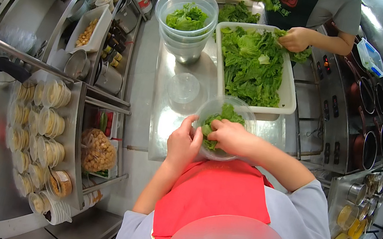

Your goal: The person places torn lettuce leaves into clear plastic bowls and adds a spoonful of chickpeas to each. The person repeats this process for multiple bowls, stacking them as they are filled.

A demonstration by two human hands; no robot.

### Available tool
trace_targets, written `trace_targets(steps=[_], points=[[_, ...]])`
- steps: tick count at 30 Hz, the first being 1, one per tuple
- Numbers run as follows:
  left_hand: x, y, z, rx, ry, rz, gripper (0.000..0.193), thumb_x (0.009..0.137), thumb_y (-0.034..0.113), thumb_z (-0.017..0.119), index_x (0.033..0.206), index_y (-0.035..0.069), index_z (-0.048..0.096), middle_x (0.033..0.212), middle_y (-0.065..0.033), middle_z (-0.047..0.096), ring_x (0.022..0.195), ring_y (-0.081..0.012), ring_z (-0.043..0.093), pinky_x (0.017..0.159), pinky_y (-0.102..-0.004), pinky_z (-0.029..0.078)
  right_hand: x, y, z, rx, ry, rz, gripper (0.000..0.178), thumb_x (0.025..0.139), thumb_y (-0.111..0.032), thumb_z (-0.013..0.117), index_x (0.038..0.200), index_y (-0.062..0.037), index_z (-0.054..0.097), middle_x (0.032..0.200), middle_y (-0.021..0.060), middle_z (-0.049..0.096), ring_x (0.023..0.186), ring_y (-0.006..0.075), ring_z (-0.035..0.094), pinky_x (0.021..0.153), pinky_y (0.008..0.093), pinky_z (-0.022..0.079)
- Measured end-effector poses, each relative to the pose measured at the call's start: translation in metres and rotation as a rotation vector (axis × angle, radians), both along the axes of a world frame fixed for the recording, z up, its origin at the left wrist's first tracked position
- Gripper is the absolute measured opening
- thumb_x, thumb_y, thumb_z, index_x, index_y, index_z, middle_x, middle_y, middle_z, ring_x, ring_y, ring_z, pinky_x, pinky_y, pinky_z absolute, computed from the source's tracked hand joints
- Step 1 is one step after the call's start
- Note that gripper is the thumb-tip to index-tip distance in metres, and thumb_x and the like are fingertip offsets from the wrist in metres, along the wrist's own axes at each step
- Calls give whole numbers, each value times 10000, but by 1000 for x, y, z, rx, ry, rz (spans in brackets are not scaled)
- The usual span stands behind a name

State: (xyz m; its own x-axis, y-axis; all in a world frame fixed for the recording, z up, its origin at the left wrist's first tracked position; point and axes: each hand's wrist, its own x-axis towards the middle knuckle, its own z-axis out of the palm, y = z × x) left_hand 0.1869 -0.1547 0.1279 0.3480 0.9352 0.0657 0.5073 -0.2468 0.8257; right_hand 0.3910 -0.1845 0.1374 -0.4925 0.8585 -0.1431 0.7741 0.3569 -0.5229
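Presently, in the head view, leaf lettuce (230, 113) lies inside the clear plastic tub (250, 116), directly beneath the nearer right hand (229, 136), fingers bent, grip uncertain; the left hand (183, 140), fingers parted, touches the tub's left side, hold unconfirmed

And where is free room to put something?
The silvery metal table is bare between the round translucent disc and left hand, and right of the clear round bowl. The far end is crowded: stacked translucent tubs, white rectangular tray.
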Motion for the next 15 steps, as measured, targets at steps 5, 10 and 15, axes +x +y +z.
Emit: trace_targets(steps=[5, 10, 15], points=[[-4, 7, -5, -18, 25, -10, 310, 929, 98, 678, 1230, 25, 678, 614, -52, 577, 538, -158, 547, 553, -341, 455, -22, 3, -16, 28, -231, 87, 224, 847, -130, 694, 1036, -49, 784, 1226, 155, 645, 1085, 346, 669, 835, 433, 609], [-14, 18, -4, -32, 77, 35, 339, 925, 117, 682, 1254, 36, 689, 623, -64, 619, 546, -209, 611, 579, -361, 502, 60, 51, 24, -73, 607, -381, 288, 873, -174, 808, 1147, -101, 756, 1187, 121, 702, 1091, 284, 686, 908, 430, 565], [-19, 33, -8, -65, -23, 39, 373, 954, 179, 708, 1292, 23, 686, 640, -54, 617, 566, -179, 589, 602, -339, 501, 137, 98, -40, 220, -147, -756, 666, 781, -127, 893, 1394, -182, 638, 1486, 148, 540, 1374, 372, 498, 1007, 532, 529]])
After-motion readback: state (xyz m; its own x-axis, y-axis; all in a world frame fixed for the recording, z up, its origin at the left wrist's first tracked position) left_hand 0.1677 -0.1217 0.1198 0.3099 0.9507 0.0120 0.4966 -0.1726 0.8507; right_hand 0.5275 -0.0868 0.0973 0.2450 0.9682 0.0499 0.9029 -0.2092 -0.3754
